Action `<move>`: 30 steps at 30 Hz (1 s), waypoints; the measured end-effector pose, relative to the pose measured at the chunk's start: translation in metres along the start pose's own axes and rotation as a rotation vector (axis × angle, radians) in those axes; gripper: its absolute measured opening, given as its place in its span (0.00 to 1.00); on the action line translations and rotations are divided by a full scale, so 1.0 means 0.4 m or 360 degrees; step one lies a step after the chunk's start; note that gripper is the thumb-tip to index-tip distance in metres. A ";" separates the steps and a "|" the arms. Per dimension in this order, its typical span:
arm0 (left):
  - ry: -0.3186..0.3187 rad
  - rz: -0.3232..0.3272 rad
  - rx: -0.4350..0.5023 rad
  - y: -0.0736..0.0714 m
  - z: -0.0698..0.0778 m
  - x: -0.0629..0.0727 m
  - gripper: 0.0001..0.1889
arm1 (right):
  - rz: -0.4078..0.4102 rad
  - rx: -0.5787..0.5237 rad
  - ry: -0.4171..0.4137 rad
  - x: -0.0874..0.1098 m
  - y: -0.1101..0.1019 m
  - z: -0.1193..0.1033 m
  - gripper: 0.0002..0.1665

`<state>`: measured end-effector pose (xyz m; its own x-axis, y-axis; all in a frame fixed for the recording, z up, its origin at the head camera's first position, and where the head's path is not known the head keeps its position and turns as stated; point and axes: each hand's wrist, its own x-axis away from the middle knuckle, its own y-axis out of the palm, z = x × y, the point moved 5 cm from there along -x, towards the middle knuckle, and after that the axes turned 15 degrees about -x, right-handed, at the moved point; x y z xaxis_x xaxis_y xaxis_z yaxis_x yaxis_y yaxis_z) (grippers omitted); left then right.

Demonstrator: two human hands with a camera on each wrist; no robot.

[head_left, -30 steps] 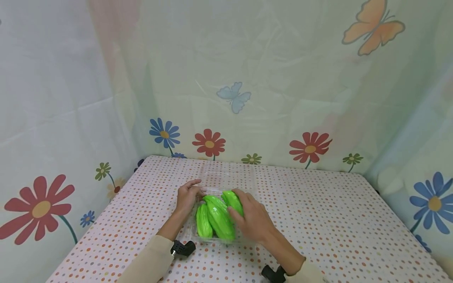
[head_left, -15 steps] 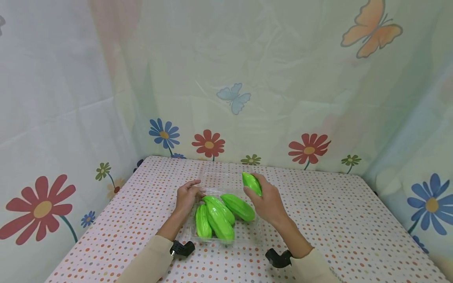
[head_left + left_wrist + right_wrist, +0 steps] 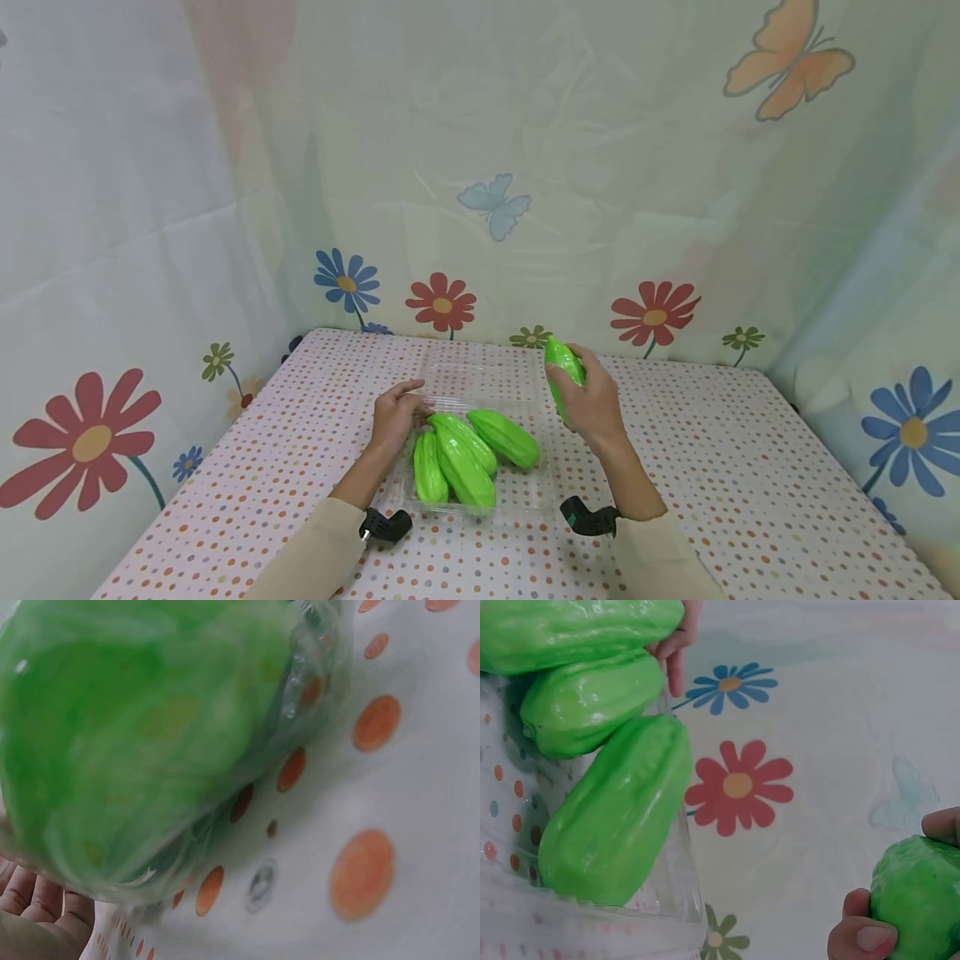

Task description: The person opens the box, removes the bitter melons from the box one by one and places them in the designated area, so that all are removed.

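Note:
My right hand grips a green ridged gourd, raised to the right of a clear plastic box. Its pointed tip sticks up past my thumb, and the right wrist view shows fingers around its bumpy end. Several similar gourds lie in the box: a long one in the middle, a shorter one at the left and another slanting at the right. My left hand holds the box at its far left edge, fingers at the wall; a gourd fills the left wrist view, blurred behind plastic.
The box's clear lid lies folded back toward the rear of the table. A dotted cloth covers the table. Behind it and at both sides hang curtains printed with flowers and butterflies.
My right hand has lifted a gourd out of the box and carried it up and to the right, uncovering the gourd at the box's right side. The left hand has stayed in place.

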<state>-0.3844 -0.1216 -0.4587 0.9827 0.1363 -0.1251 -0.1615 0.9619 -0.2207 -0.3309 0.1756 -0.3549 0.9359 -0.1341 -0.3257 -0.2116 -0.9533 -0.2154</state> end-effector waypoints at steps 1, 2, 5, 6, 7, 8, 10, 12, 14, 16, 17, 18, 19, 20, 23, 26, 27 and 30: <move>0.0000 -0.0001 -0.0003 0.001 0.000 0.000 0.21 | 0.0018 -0.0004 0.0018 -0.003 -0.005 0.005 0.33; -0.0001 0.0000 -0.0004 0.001 0.000 0.001 0.21 | 0.0039 -0.0005 0.0036 -0.006 -0.010 0.011 0.34; -0.0003 -0.0003 -0.0004 0.002 -0.002 0.001 0.21 | 0.0081 -0.0020 0.0086 -0.013 -0.020 0.025 0.35; -0.0008 -0.0004 -0.0004 0.003 -0.003 0.002 0.21 | 0.0091 -0.0027 0.0101 -0.015 -0.023 0.029 0.36; -0.0012 -0.0005 -0.0006 0.003 -0.003 0.002 0.21 | 0.0100 -0.0043 0.0118 -0.016 -0.025 0.034 0.36; -0.0016 -0.0005 -0.0001 0.003 -0.003 0.002 0.21 | 0.0112 -0.0053 0.0133 -0.017 -0.027 0.038 0.36; -0.0018 -0.0003 0.0000 0.003 -0.004 0.002 0.21 | 0.0126 -0.0075 0.0151 -0.021 -0.029 0.047 0.36; -0.0013 0.0000 0.0002 0.003 -0.002 0.001 0.21 | 0.0140 -0.0101 0.0169 -0.024 -0.031 0.056 0.35; -0.0011 0.0000 0.0007 0.003 -0.001 0.001 0.21 | 0.0153 -0.0114 0.0184 -0.028 -0.033 0.065 0.35; -0.0017 0.0002 0.0004 0.004 0.000 0.001 0.21 | 0.0160 -0.0126 0.0212 -0.030 -0.035 0.075 0.35; -0.0017 0.0002 0.0003 0.005 0.001 0.001 0.21 | 0.0160 -0.0132 0.0232 -0.030 -0.035 0.081 0.35; -0.0022 0.0001 0.0001 0.005 0.000 0.001 0.21 | 0.0157 -0.0138 0.0249 -0.029 -0.036 0.086 0.35; -0.0028 -0.0002 -0.0002 0.006 0.000 0.001 0.21 | 0.0153 -0.0138 0.0266 -0.029 -0.036 0.091 0.35; -0.0032 -0.0002 -0.0005 0.006 0.000 0.001 0.21 | 0.0151 -0.0143 0.0278 -0.028 -0.036 0.095 0.35; -0.0031 -0.0001 -0.0016 0.006 -0.001 0.001 0.21 | 0.0160 -0.0165 0.0288 -0.028 -0.037 0.102 0.36; -0.0035 -0.0006 -0.0016 0.004 0.005 0.004 0.21 | 0.0189 -0.0159 0.0278 -0.030 -0.039 0.103 0.36; -0.0033 -0.0006 -0.0015 0.004 0.005 0.004 0.21 | 0.0199 -0.0153 0.0282 -0.031 -0.040 0.104 0.37; -0.0025 -0.0005 -0.0013 0.004 0.004 0.002 0.21 | 0.0217 -0.0130 0.0304 -0.034 -0.045 0.112 0.38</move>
<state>-0.3836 -0.1197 -0.4577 0.9845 0.1371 -0.1090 -0.1591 0.9604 -0.2289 -0.3525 0.2067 -0.3877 0.9381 -0.3044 -0.1652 -0.3234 -0.9406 -0.1035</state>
